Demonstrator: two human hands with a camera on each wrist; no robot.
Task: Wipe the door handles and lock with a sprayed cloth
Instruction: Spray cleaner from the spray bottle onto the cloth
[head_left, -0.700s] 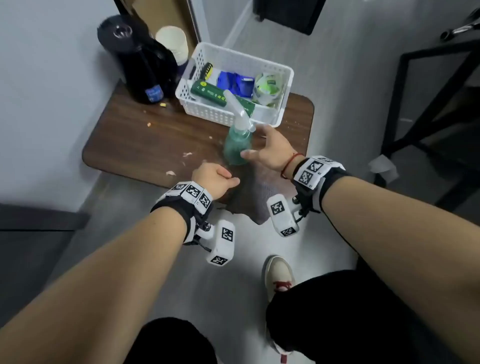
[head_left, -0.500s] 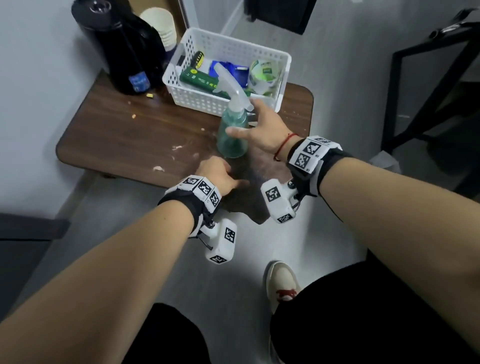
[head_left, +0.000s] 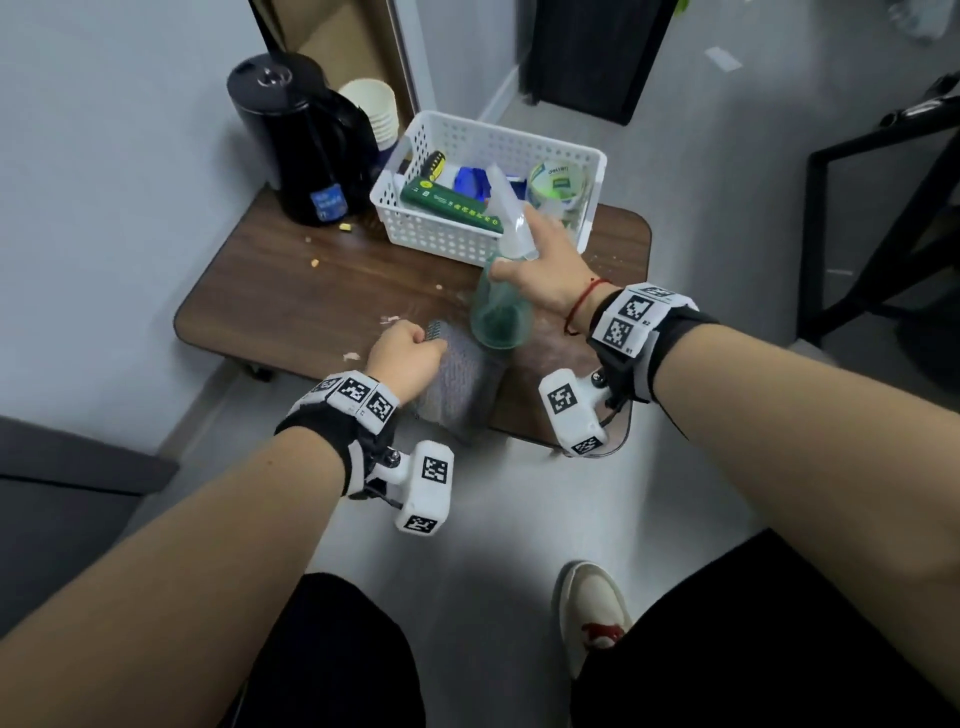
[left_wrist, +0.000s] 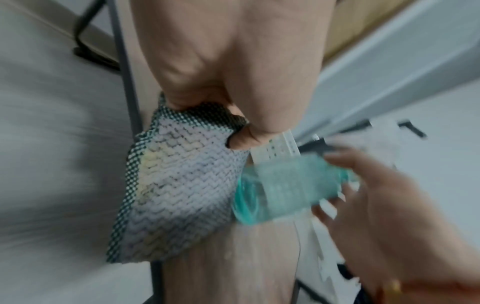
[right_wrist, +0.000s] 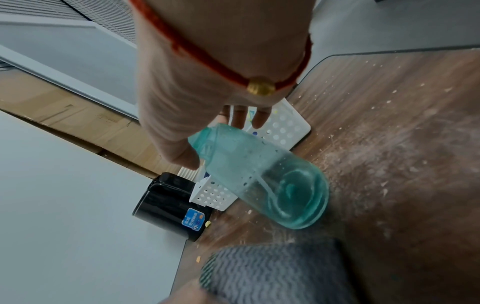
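Note:
A grey woven cloth (head_left: 460, 387) hangs over the near edge of the brown table (head_left: 291, 291). My left hand (head_left: 415, 348) grips its far edge in a fist; the left wrist view shows the cloth (left_wrist: 182, 195) bunched between thumb and fingers. Just right of it a teal spray bottle (head_left: 501, 312) with a white head stands on the table, leaning slightly. My right hand (head_left: 514, 241) holds the bottle (right_wrist: 259, 174) at its shoulder, thumb on one side and fingers on the other, index finger stretched out. No door handle or lock is in view.
A white perforated basket (head_left: 519, 140) of small items stands right behind the bottle. A black kettle (head_left: 301, 140) and stacked paper cups (head_left: 371, 104) sit at the table's back left by the wall. A black metal frame (head_left: 831, 234) stands right. Crumbs dot the tabletop.
My left hand has closed into a fist on the cloth's edge and lifted it slightly. My right hand stays on the bottle, its index finger now extended.

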